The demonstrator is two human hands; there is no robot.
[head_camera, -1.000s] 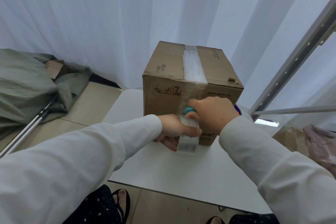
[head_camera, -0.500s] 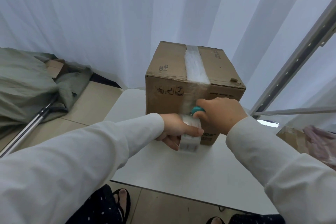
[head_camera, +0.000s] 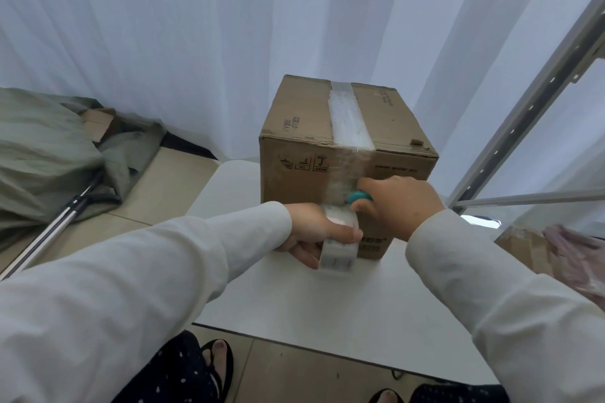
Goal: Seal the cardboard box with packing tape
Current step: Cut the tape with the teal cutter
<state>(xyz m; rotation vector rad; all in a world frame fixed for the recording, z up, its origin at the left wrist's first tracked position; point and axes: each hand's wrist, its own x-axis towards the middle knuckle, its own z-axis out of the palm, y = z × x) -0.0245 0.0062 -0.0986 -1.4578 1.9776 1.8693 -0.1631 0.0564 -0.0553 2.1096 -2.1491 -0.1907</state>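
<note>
Head view: your left hand (head_camera: 314, 232) still pinches the white packing tape roll (head_camera: 339, 247) low against the brown cardboard box (head_camera: 334, 154) on the white table (head_camera: 327, 311). Your right hand (head_camera: 397, 204), gripping a teal-handled cutter (head_camera: 359, 197), has edged rightward across the taut strip, likely severing it.

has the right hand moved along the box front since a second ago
Yes. The right hand with its teal tool has slid rightward, off the tape strip on the cardboard box.
</note>
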